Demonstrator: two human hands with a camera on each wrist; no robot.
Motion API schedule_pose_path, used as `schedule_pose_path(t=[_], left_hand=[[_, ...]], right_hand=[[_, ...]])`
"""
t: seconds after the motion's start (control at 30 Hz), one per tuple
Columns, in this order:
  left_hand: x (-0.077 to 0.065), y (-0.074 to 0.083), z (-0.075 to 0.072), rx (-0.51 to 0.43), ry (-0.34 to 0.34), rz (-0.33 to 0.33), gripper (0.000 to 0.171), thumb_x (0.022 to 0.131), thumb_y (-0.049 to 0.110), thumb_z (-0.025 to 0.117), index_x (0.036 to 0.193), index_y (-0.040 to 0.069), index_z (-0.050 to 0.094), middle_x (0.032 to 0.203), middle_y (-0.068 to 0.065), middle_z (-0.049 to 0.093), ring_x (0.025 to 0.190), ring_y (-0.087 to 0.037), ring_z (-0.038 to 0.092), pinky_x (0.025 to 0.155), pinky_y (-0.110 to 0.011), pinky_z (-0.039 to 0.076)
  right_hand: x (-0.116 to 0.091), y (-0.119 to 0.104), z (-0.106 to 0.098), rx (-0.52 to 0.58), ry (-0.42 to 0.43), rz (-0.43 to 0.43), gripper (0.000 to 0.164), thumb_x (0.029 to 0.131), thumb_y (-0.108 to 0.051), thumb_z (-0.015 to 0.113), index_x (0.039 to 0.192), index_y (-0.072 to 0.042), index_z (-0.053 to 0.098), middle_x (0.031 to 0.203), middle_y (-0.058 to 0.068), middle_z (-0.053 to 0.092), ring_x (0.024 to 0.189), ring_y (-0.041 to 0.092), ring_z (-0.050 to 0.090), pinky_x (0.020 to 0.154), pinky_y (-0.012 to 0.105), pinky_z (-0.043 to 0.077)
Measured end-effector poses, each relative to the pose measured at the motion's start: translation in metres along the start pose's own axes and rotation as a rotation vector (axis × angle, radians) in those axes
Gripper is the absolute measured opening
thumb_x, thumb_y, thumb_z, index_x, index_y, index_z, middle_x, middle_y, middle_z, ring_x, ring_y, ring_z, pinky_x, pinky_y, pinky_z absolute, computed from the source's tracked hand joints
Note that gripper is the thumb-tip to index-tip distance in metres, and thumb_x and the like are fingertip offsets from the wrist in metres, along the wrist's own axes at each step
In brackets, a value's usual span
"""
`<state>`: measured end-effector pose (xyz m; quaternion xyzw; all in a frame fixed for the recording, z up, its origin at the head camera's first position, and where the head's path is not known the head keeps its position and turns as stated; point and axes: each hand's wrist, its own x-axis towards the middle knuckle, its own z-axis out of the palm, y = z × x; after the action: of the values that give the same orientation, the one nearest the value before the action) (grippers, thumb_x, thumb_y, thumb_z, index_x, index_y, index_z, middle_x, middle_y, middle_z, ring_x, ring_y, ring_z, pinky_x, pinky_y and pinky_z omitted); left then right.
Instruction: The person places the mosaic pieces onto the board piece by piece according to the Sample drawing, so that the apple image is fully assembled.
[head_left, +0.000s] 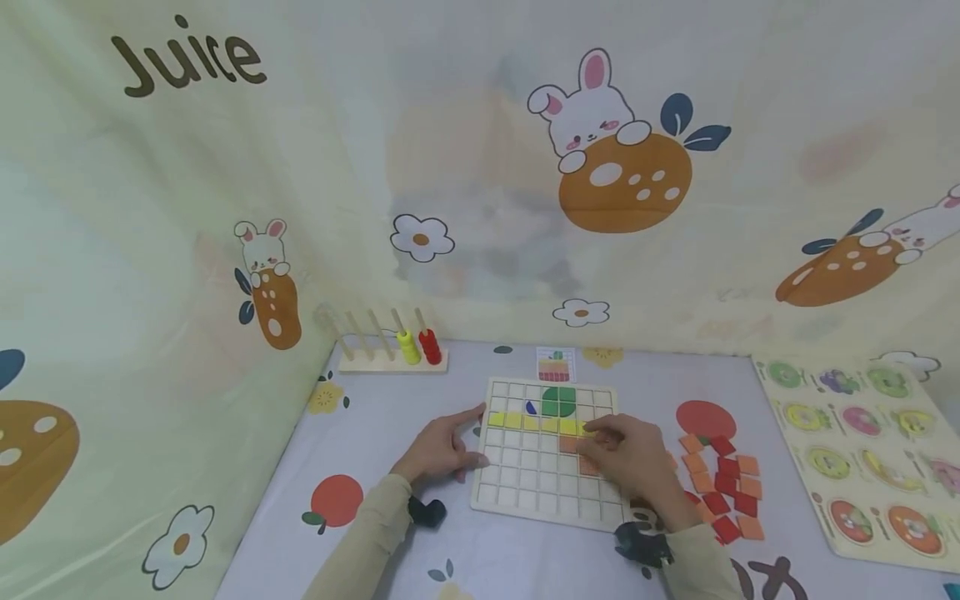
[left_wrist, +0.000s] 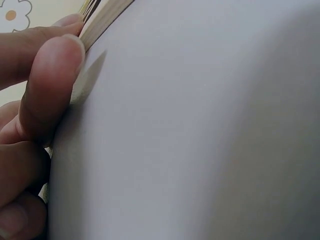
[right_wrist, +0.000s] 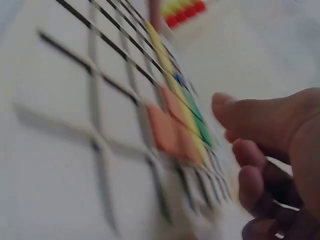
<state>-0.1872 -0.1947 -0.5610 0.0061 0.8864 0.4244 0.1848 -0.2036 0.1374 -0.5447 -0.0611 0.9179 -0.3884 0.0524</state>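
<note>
A pale gridded board lies on the table, carrying a row of yellow tiles, green curved pieces, a small blue piece and orange tiles. My left hand touches the board's left edge, index finger and thumb spread along it; its lower fingers curl in the left wrist view. Over the board's right side is my right hand, thumb and index finger close together near the yellow row's end. In the blurred right wrist view, no piece shows between the right hand's fingers.
Loose red and orange tiles lie right of the board. Farther right is a board with food pictures. A picture card lies behind the grid. A peg stand with yellow and red rings stands back left, before the printed cloth backdrop.
</note>
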Motion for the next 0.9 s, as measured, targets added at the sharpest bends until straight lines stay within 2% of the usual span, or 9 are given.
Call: schedule_pose_path(t=[0.2, 0.33, 0.47, 0.67, 0.9], left_hand=[[0.000, 0.001, 0.003, -0.001, 0.000, -0.010, 0.095, 0.084, 0.029, 0.091, 0.164, 0.032, 0.041, 0.060, -0.003, 0.067, 0.049, -0.017, 0.062, 0.062, -0.030, 0.043], [-0.001, 0.002, 0.002, 0.008, -0.003, -0.011, 0.094, 0.085, 0.029, 0.091, 0.165, 0.033, 0.041, 0.059, -0.002, 0.067, 0.049, -0.017, 0.061, 0.061, -0.030, 0.043], [0.000, 0.000, 0.001, 0.014, -0.003, -0.004, 0.094, 0.085, 0.030, 0.090, 0.165, 0.033, 0.041, 0.060, -0.002, 0.067, 0.049, -0.017, 0.062, 0.064, -0.031, 0.044], [-0.001, -0.001, 0.001, 0.006, 0.000, 0.009, 0.093, 0.085, 0.030, 0.091, 0.164, 0.033, 0.042, 0.060, -0.002, 0.067, 0.050, -0.017, 0.062, 0.066, -0.032, 0.045], [-0.002, 0.002, 0.001, -0.003, 0.004, -0.014, 0.094, 0.084, 0.030, 0.091, 0.164, 0.033, 0.042, 0.061, -0.003, 0.067, 0.050, -0.018, 0.063, 0.066, -0.032, 0.045]], right_hand=[[-0.008, 0.032, -0.050, -0.098, -0.059, 0.110, 0.054, 0.088, -0.032, 0.086, 0.132, -0.006, 0.071, 0.112, 0.014, 0.073, 0.094, 0.026, 0.060, 0.070, 0.034, 0.054], [-0.011, 0.051, -0.070, -0.167, -0.091, 0.107, 0.049, 0.089, -0.024, 0.086, 0.131, -0.003, 0.071, 0.113, 0.017, 0.073, 0.095, 0.028, 0.061, 0.074, 0.036, 0.055], [-0.011, 0.060, -0.076, -0.184, -0.110, 0.118, 0.046, 0.089, -0.025, 0.086, 0.127, -0.002, 0.072, 0.110, 0.017, 0.073, 0.094, 0.028, 0.061, 0.072, 0.036, 0.056], [-0.011, 0.056, -0.077, -0.191, -0.111, 0.143, 0.038, 0.090, -0.025, 0.085, 0.118, -0.001, 0.076, 0.100, 0.012, 0.074, 0.088, 0.026, 0.061, 0.072, 0.039, 0.056], [-0.010, 0.058, -0.078, -0.171, -0.144, 0.190, 0.041, 0.089, -0.023, 0.087, 0.121, -0.001, 0.075, 0.104, 0.014, 0.075, 0.089, 0.025, 0.063, 0.073, 0.038, 0.058]])
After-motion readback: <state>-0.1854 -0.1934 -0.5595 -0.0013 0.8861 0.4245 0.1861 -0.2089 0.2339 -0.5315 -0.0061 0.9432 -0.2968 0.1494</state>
